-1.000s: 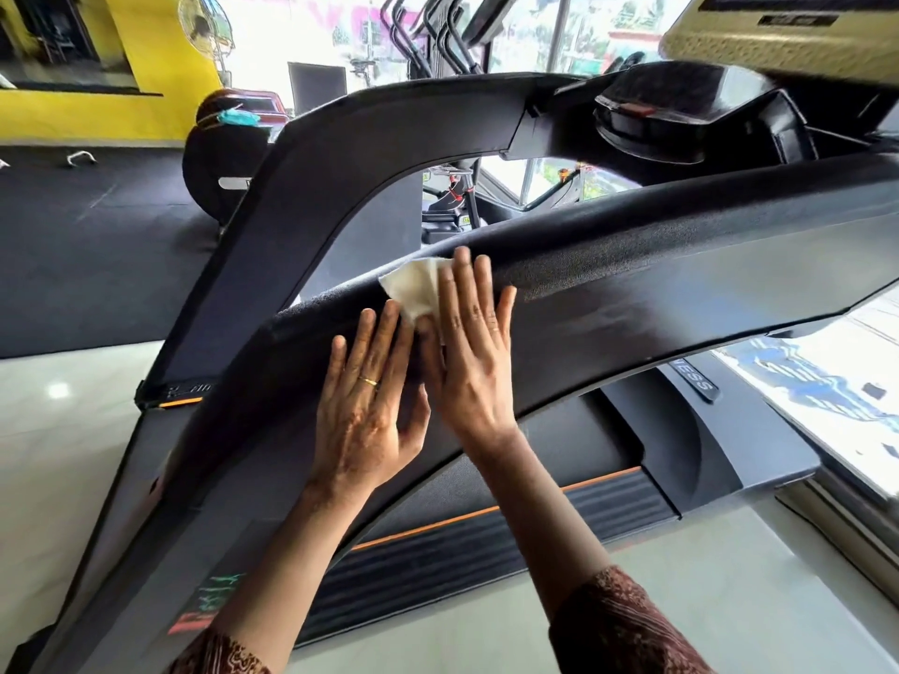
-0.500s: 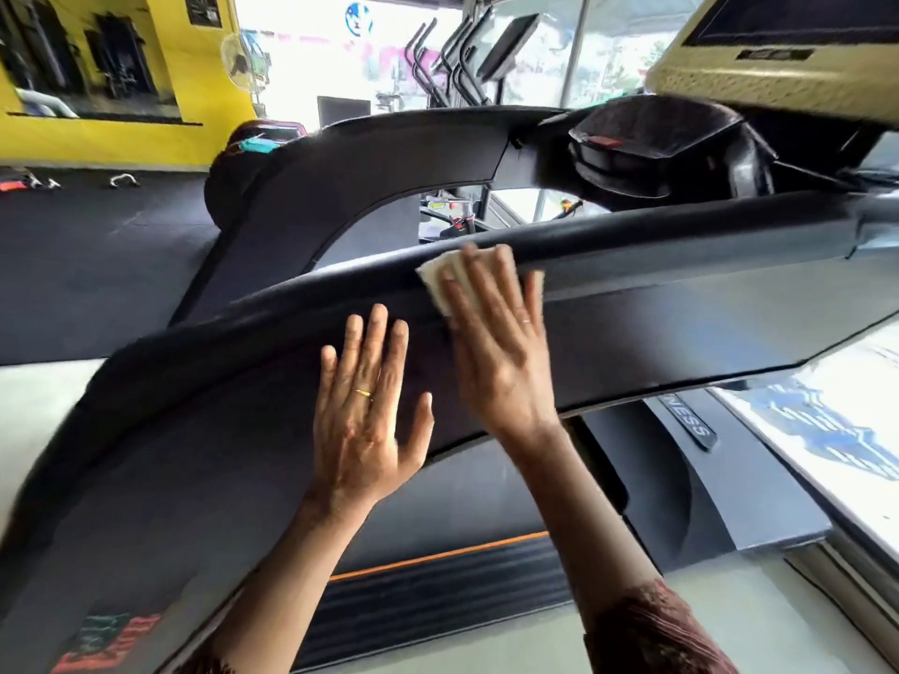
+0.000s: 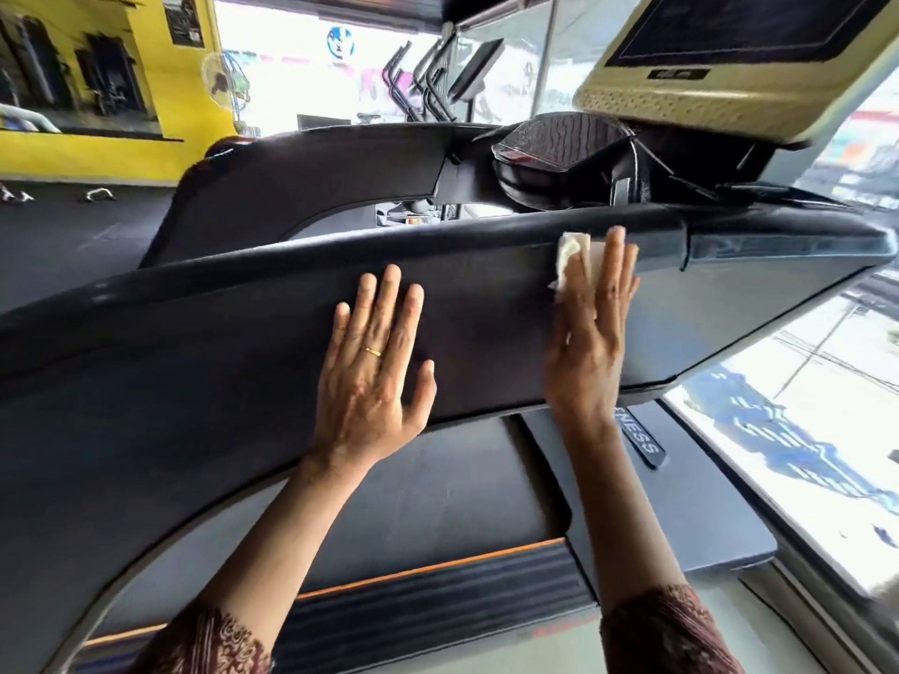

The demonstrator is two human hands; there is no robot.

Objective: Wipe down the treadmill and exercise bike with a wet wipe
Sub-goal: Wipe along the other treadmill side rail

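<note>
The treadmill's near side rail [image 3: 204, 333] is a wide black padded arm running across the view. My right hand [image 3: 591, 333] lies flat with straight fingers on its upper right part and presses a white wet wipe [image 3: 569, 252] against the rail's top edge; most of the wipe is under my fingers. My left hand [image 3: 374, 367], with a ring, rests flat and empty on the rail's side face, left of the right hand. The far rail [image 3: 311, 182] and the console with its beige-framed screen [image 3: 720, 65] sit behind. The belt deck [image 3: 438, 503] shows below.
A black cup holder [image 3: 549, 148] sits under the console. A window and bright floor area are at the right. Black floor mats and a yellow wall [image 3: 146, 70] lie to the left, with a fan [image 3: 221, 82] and other exercise machines [image 3: 438, 75] behind.
My right hand has slid the wipe to the right along the rail's top edge toward the console. My left hand stays flat on the rail, and the gap between the hands has widened.
</note>
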